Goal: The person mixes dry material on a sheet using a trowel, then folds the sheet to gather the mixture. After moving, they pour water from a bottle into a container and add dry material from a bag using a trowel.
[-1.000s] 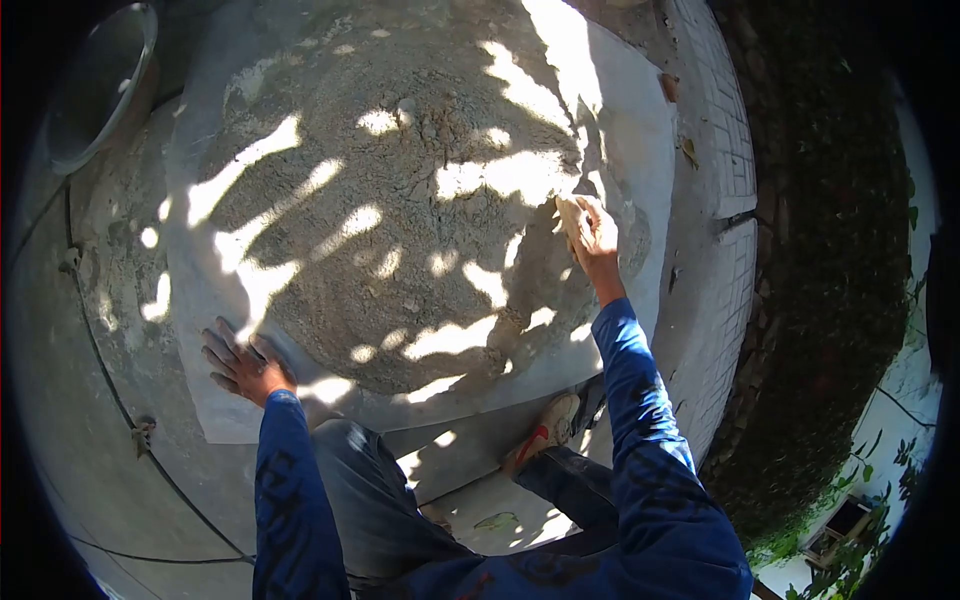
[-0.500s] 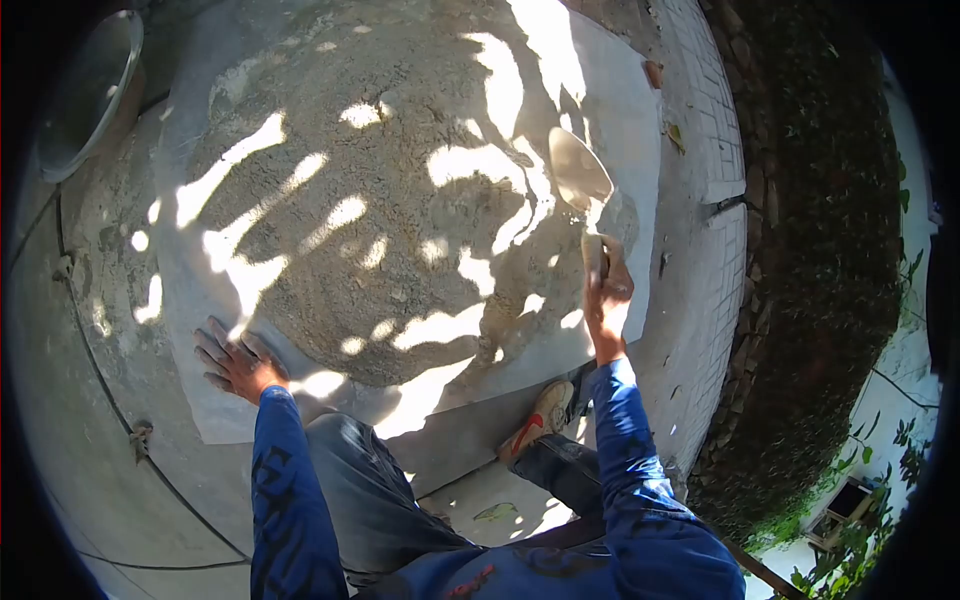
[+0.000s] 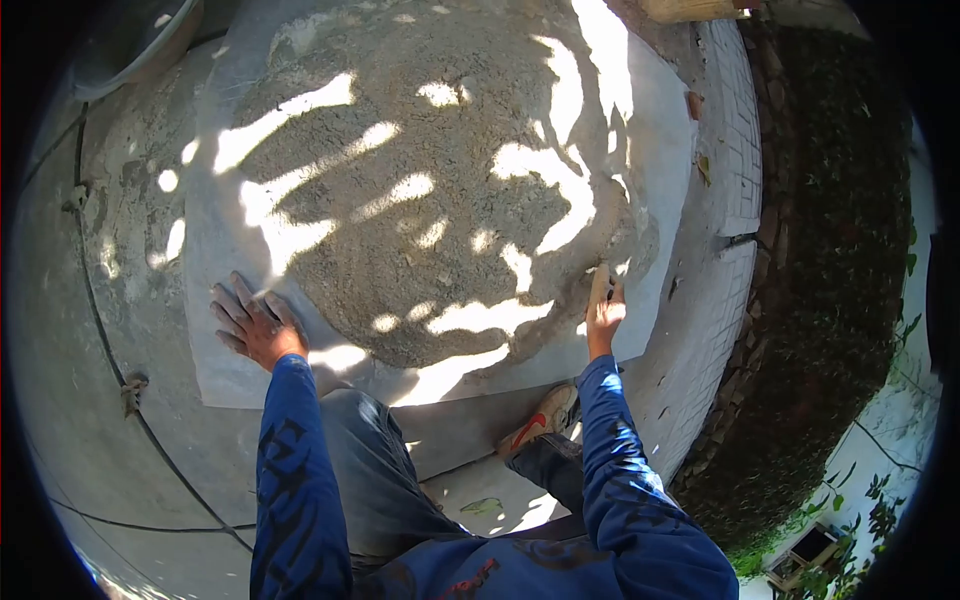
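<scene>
My left hand [image 3: 262, 325] lies flat with fingers spread on the pale sheet [image 3: 225, 375], beside the near-left edge of a broad grey heap of wet mortar [image 3: 390, 230]. At the heap's near-right edge, my right hand [image 3: 604, 312] is closed around the handle of a trowel, its fingers pointing forward. The trowel's blade is hard to make out against the grey mix there. Bright sun patches and shadows cover the rough mortar surface.
A large bucket or basin [image 3: 135, 50] stands at the far left. A dark cable [image 3: 95, 300] runs along the concrete floor. To the right are a patterned pavement edge [image 3: 735, 140] and a dark hedge [image 3: 835, 250]. My shoe [image 3: 540, 418] is beside the sheet.
My right hand has drawn slightly nearer, and the trowel blade, raised and plainly visible before, no longer stands out. My left hand stays on the sheet. The view has shifted.
</scene>
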### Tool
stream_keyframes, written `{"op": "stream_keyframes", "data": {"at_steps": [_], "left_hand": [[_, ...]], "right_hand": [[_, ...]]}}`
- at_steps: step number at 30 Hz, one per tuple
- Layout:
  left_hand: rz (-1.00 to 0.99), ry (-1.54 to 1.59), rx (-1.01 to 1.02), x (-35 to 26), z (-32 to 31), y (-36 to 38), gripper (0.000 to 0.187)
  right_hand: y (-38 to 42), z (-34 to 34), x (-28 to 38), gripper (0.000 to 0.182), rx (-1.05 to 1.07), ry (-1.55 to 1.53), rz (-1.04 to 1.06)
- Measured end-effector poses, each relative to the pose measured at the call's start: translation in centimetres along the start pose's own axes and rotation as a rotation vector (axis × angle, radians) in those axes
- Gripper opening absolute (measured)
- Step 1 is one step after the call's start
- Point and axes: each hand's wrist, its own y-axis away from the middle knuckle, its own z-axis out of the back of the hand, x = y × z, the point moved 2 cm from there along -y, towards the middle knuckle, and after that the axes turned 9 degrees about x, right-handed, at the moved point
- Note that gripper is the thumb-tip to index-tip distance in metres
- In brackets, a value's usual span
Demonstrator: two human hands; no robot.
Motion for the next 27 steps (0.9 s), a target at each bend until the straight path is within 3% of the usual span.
{"op": "stream_keyframes", "data": {"at_steps": [2,5,6,8,10,12,13,18,20,22,24,27], "left_hand": [[0.003,0.014,-0.004,0.0,0.1,0.1,0.056],[0.005,0.043,-0.032,-0.1,0.3,-0.1,0.054],[-0.002,0.05,-0.032,-0.1,0.3,-0.1,0.054],[-0.005,0.055,-0.029,0.1,0.3,-0.1,0.054],[-0.003,0.039,-0.006,0.0,0.2,-0.1,0.054],[-0.003,0.047,-0.007,0.0,0.4,-0.1,0.054],[-0.006,0.054,-0.009,-0.1,0.5,-0.1,0.054],[-0.01,0.044,-0.018,0.0,0.2,0.0,0.054],[-0.012,0.046,-0.027,0.0,0.1,0.2,0.054],[0.026,0.019,0.009,0.0,0.0,0.1,0.055],[0.015,0.04,0.005,0.1,0.1,0.2,0.057],[-0.011,0.028,-0.014,0.8,-1.3,0.3,0.059]], "right_hand": [[0.2,-1.7,3.4,0.032,0.009,-0.021,-0.063],[0.5,-4.1,7.2,0.026,0.171,0.051,0.033],[0.1,-4.7,7.1,0.024,0.286,-0.056,-0.114],[0.2,-6.1,8.9,0.027,-0.122,1.014,1.071],[1.4,-6.5,11.9,0.032,-0.032,1.007,0.988],[2.8,-6.0,17.5,0.033,0.358,0.059,-0.001],[2.8,-5.9,17.7,0.033,0.472,-0.139,-0.028],[4.1,-3.9,18.4,0.028,0.413,-0.179,0.165],[5.0,-3.2,20.6,0.026,0.255,0.118,0.383],[5.9,-2.4,21.5,0.026,0.206,0.2,0.343],[6.1,-1.2,21.0,0.027,0.009,0.333,0.582],[6.5,0.9,17.8,0.027,-0.028,0.342,0.446]]}}
